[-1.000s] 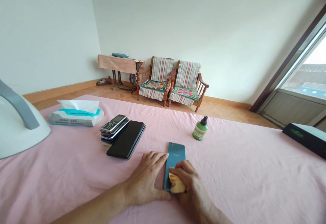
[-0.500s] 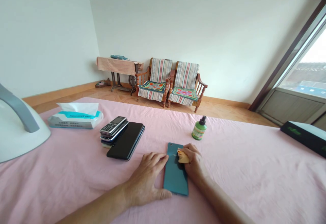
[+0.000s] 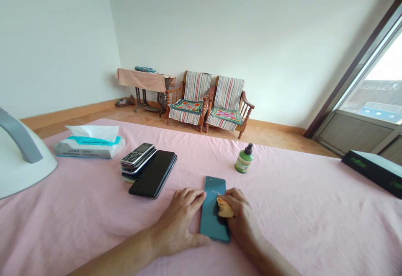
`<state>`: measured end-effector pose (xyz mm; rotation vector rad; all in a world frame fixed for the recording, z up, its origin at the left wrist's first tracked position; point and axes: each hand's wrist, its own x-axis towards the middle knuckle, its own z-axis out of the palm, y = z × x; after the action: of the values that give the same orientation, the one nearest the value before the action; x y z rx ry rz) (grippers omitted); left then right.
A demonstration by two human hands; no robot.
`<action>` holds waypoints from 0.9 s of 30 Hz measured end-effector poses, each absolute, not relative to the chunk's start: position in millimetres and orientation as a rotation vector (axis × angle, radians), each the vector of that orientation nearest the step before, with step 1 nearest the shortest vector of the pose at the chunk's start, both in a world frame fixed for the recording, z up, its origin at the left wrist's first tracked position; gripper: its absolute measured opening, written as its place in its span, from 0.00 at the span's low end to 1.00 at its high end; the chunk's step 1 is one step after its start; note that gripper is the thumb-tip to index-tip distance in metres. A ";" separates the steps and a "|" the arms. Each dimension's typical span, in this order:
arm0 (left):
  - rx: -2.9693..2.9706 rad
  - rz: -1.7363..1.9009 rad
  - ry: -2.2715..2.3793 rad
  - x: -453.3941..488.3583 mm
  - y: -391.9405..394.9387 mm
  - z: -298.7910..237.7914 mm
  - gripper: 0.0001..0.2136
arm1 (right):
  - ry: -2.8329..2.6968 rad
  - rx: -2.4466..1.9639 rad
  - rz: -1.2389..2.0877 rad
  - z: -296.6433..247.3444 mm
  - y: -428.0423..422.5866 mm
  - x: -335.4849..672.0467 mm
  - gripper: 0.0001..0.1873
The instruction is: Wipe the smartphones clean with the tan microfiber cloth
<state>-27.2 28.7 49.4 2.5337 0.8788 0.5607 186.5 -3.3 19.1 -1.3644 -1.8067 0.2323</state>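
so, one teal phone (image 3: 210, 219) against spread left hand (image 3: 179, 217) (right hand (image 3: 241, 214) pinching one cloth (image 3: 226, 208))

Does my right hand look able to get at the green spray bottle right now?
Probably yes: nothing seems to stand between the right hand and the green spray bottle. The hand holds a yellow cloth on the teal phone, though, so it would likely need freeing first.

The right hand (image 3: 240, 209) partly hides a yellow cloth (image 3: 225, 209) and a teal phone (image 3: 211, 219) while a gray-handled white object (image 3: 21, 175) is cut off at left, a black box (image 3: 373, 172) at right, and print on a green bottle (image 3: 243, 161) proves unreadable.
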 end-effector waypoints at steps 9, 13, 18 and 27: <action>2.551 0.509 0.883 -28.5 30.1 50.1 0.43 | -1.747 -1.415 0.092 21.6 51.1 191.9 0.15; 2.556 0.531 0.872 -28.7 30.4 46.9 0.43 | -1.776 -1.406 0.120 20.0 21.4 183.5 0.18; 2.548 0.537 0.887 -27.8 30.5 46.2 0.41 | -1.864 -1.366 0.266 16.1 -12.9 177.5 0.20; 2.555 0.517 0.897 -27.9 30.4 48.2 0.42 | -1.791 -1.465 0.123 21.0 35.9 178.3 0.16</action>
<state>-27.9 30.4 48.2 2.5550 0.8970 0.5165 178.3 35.9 21.0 -1.4652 -1.7914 0.1229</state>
